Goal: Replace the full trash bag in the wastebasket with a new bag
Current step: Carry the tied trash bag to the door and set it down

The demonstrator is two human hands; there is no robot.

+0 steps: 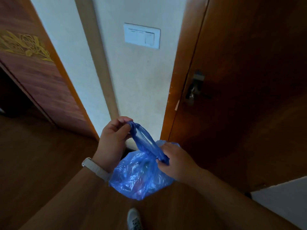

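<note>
From the head camera I see my left hand (113,138) pinching one twisted handle of the blue trash bag (139,178). My right hand (177,161) is curled round the other handle at the bag's neck. The bag hangs between them above the wooden floor (41,163).

A brown wooden floor (36,156) is filling the lower view, looking dark and slightly glossy. A pale shoe (133,219) is standing on it at the bottom edge, with its toe pointing toward the wall (141,90). A door (252,113) is meeting the floor on the right. A white block (282,206) is sitting at the lower right; what it is cannot be told.
</note>
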